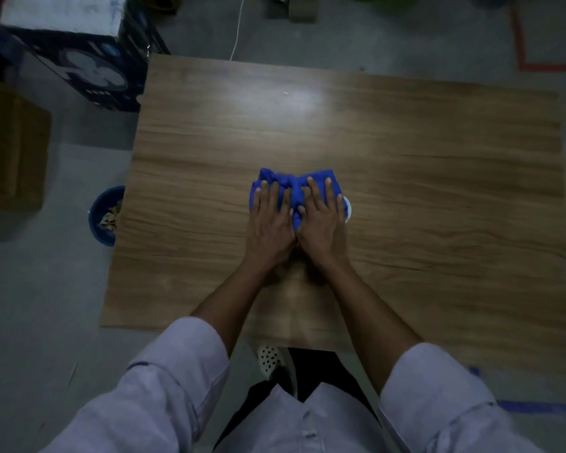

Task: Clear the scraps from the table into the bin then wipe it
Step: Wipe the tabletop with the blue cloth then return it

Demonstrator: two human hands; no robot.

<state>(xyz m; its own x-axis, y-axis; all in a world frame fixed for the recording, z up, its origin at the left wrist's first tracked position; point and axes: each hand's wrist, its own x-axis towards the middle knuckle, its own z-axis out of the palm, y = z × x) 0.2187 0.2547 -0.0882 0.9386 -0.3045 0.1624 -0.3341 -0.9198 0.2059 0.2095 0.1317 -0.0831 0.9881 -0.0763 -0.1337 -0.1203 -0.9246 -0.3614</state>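
Through the head camera I see both hands laid side by side on the blue cloth [294, 186], their thumbs close together. The left hand [270, 220] has its fingers straight and slightly spread, pressing flat on the cloth and curled round nothing. The right hand [322, 220] lies the same way, fingers extended and released, palm down. The cloth is bunched under the fingers and just ahead of the fingertips, with a crumpled ridge running between the two hands. Just beside the right little finger a white edge [349, 209] peeks from under the cloth; I cannot tell what it is. All of this rests on the wooden table [438, 152]. Well beyond the fingertips a small white speck [285, 93] lies on the tabletop. Far out to the left of the left fingers, the blue bin [99, 210] stands on the floor, partly hidden by the table's edge, with pale scraps [111, 217] inside
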